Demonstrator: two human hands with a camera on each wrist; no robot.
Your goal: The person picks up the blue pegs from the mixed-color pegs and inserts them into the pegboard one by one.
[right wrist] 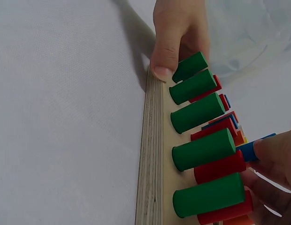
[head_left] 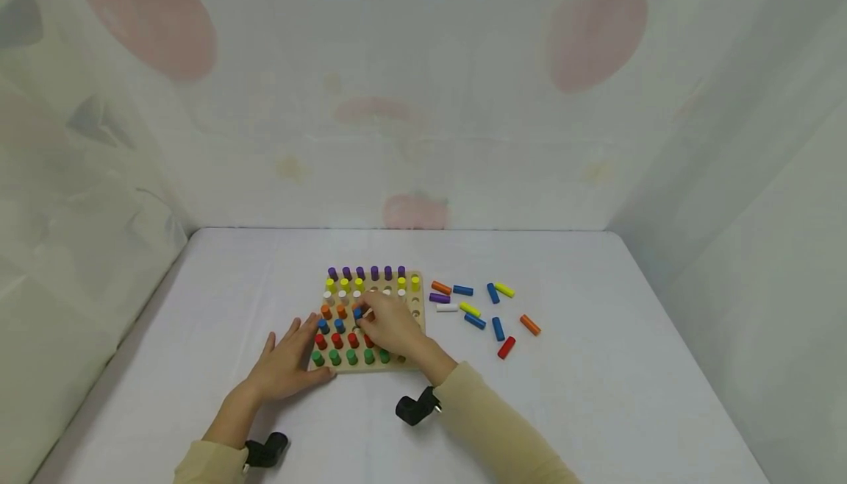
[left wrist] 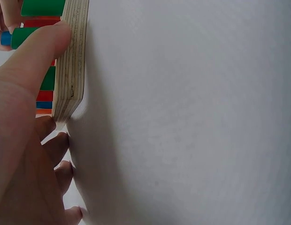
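A wooden pegboard (head_left: 357, 368) stands on the table with rows of coloured pegs upright in its holes. My right hand (head_left: 395, 326) reaches over the board and pinches a blue peg (right wrist: 248, 151) between thumb and fingers, above the blue row. Whether the peg's lower end sits in a hole cannot be made out. My left hand (head_left: 284, 366) rests at the near left corner, its thumb on the front edge and its fingers spread along the left side. Green pegs (right wrist: 197, 114) line the front row, with red pegs (head_left: 336, 342) behind. The right hand hides part of the middle rows.
Loose pegs lie right of the board, among them a purple peg (head_left: 440, 298), a white peg (head_left: 447, 307), an orange peg (head_left: 530, 324) and a red peg (head_left: 506, 348). Patterned curtains (head_left: 490, 138) stand behind and beside the white table (head_left: 635, 396).
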